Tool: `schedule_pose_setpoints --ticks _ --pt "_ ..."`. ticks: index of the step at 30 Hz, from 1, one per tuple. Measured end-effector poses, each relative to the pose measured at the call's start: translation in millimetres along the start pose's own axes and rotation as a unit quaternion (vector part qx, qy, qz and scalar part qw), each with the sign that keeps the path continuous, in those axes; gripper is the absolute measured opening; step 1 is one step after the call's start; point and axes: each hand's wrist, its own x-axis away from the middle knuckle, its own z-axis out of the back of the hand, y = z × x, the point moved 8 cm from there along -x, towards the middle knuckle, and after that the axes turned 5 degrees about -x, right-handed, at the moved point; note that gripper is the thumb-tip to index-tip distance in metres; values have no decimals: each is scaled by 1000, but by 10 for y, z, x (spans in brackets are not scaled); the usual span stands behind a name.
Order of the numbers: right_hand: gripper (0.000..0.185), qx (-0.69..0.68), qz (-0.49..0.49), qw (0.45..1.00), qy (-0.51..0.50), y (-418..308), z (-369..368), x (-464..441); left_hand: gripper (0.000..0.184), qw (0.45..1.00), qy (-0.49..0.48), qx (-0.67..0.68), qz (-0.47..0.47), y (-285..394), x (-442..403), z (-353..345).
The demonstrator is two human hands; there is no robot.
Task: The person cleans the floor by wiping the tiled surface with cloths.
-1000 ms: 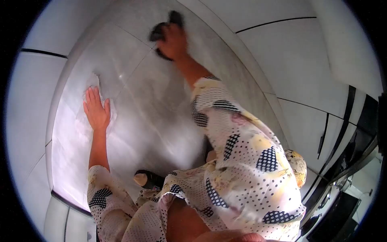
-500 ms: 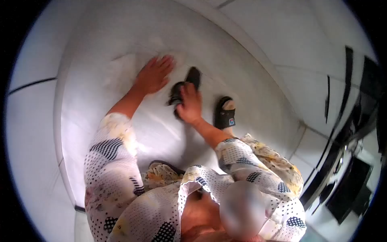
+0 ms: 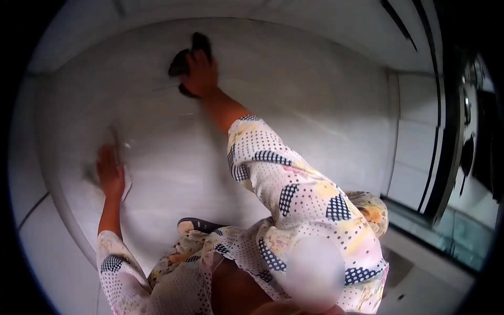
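On the left part of the grey floor (image 3: pixel 157 128), my left hand (image 3: pixel 110 170) lies palm down with its fingers stretched forward. A thin pale cloth (image 3: pixel 127 181) shows around and under it, partly hidden. My right hand (image 3: pixel 202 76) reaches farther forward, its fingers over a dark lobed object (image 3: pixel 180 63) on the floor. Blur hides what exactly that object is and how firmly the fingers grip it. Below, one of my feet (image 3: pixel 185 226) shows in a dark sandal (image 3: pixel 205 225).
Pale cabinet fronts (image 3: pixel 418 97) with dark strips stand at the right. A white panelled surface (image 3: pixel 52 236) borders the floor at the left, and another runs along the far edge. Glass-like greenish panels (image 3: pixel 459 233) are at the lower right.
Since half a second ago my hands have moved apart, the left back to the left, the right forward with the dark object. The view has turned, and the second sandalled foot no longer shows.
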Motion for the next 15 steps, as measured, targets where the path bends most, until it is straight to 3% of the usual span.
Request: schedule_pose_setpoints --ticks 3,5,7,8,9,11,12,13,15 --pt "61 49 -66 992 95 888 508 460 59 997 4 -9 77 -355 72 -159" --pt "56 64 -169 976 121 823 385 1237 59 986 -9 -21 165 -1530 229 -487" --pt "54 124 -233 954 142 877 559 1805 60 992 54 -47 102 -1713 170 -486" --pt "51 91 -323 931 143 1019 692 2096 60 992 91 -62 68 -1735 57 -412" --pt "48 102 -351 916 167 1089 879 2427 62 994 97 -6 52 -1620 -35 -317" --pt "41 180 -471 840 200 1336 1122 3305 63 999 27 6 47 -1389 -105 -489" --pt "38 193 -524 808 187 1559 1143 3823 63 1000 2 -12 2 -1202 -72 -560" --pt "39 199 -590 758 192 1415 1316 4161 64 998 -53 32 -5 -833 -49 -328" --pt "40 305 -727 580 202 1256 1494 4469 63 991 -77 68 -86 -241 52 -161"
